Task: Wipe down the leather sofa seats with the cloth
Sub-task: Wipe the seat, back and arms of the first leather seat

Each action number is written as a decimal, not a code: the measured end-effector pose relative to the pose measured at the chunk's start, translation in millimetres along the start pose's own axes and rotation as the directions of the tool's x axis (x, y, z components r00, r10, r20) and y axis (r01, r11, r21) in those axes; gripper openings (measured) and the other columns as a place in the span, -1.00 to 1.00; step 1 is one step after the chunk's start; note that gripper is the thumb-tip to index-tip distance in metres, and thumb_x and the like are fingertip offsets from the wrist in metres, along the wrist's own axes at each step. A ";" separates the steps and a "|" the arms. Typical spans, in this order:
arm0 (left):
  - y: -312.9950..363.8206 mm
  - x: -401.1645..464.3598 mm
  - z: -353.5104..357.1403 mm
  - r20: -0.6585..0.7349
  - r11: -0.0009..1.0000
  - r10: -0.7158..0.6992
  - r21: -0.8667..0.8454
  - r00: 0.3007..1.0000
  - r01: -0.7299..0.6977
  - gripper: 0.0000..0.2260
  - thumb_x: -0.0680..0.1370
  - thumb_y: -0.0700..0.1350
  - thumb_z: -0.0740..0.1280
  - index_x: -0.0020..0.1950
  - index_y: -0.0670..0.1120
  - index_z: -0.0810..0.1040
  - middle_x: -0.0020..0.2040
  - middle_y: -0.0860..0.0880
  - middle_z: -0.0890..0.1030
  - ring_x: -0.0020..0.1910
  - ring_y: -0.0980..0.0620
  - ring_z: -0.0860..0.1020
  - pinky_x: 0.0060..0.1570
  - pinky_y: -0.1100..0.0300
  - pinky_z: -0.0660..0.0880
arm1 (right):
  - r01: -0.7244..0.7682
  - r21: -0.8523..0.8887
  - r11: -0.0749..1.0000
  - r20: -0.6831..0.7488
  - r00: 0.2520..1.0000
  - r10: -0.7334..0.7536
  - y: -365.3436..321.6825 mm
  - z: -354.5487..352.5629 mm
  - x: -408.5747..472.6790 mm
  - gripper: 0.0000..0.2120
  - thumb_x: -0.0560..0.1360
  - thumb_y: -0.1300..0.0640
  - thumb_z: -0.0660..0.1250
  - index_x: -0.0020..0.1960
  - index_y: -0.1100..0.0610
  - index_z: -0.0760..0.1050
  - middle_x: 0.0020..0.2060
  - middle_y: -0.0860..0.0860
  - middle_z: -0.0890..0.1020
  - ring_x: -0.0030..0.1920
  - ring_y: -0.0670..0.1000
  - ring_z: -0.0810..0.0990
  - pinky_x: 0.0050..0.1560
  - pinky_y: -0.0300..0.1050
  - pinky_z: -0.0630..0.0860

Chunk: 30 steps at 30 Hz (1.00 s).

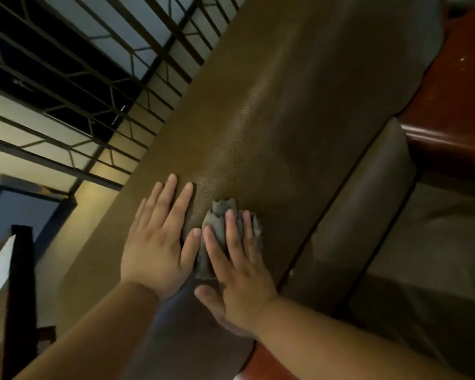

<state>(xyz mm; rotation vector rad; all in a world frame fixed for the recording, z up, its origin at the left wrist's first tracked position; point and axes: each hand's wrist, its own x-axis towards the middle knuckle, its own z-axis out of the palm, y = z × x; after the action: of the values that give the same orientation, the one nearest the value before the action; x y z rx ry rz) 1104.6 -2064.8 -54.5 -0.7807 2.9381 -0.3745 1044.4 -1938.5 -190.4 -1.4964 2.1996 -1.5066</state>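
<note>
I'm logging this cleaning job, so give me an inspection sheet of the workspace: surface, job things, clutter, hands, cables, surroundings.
Surface: brown leather sofa, grainy broad panel with a sheen; seat cushions lie to its right.
Job's things: grey cloth, crumpled, lying on the leather panel.
Clutter: nothing seen.
Hands: left hand lies flat on the leather beside the cloth, fingers straight; right hand presses on the cloth with straight fingers.
Cables: nothing seen.
Surroundings: window with a dark metal grille behind the sofa; reddish polished wood armrest at far right; dark wooden furniture at lower left, unclear what it is.
</note>
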 end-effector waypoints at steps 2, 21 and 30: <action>-0.9 0.3 19.1 -0.087 0.997 -0.007 0.072 0.996 0.013 -0.33 0.64 0.19 0.09 0.72 0.00 0.09 0.72 -0.11 0.11 0.69 -0.17 0.09 0.61 -0.26 0.13 | 0.082 -0.042 0.996 -0.051 0.995 -0.084 35.1 -4.5 16.0 -0.32 0.69 -0.31 -0.12 0.70 0.02 -0.01 0.67 0.24 -0.07 0.64 0.38 -0.12 0.54 0.45 0.06; -2.7 0.1 41.2 -0.305 0.985 0.014 0.167 0.952 0.039 -0.34 0.66 0.27 0.03 0.72 0.03 0.13 0.70 -0.13 0.18 0.64 -0.27 0.21 0.56 -0.27 0.21 | -0.597 0.193 0.778 -0.310 0.716 0.626 151.6 -0.6 46.4 -0.32 0.68 -0.06 -0.23 0.66 0.35 -0.03 0.63 0.38 -0.07 0.64 0.38 -0.14 0.58 0.38 -0.08; -1.6 0.1 40.8 -0.318 0.988 0.017 0.149 0.948 0.032 -0.36 0.67 0.26 0.04 0.72 0.03 0.14 0.69 -0.14 0.20 0.63 -0.26 0.23 0.57 -0.24 0.21 | -0.326 0.170 0.930 -0.266 0.894 0.361 79.8 22.3 4.5 -0.29 0.68 -0.25 -0.16 0.69 0.14 -0.03 0.63 0.35 -0.04 0.61 0.47 -0.07 0.54 0.48 0.02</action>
<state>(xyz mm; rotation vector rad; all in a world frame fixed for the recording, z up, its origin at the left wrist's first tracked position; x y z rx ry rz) 1110.9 -2075.0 -93.6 -0.7765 3.1476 -0.7863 1001.3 -1953.8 -259.7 -0.8290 2.3158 -1.7847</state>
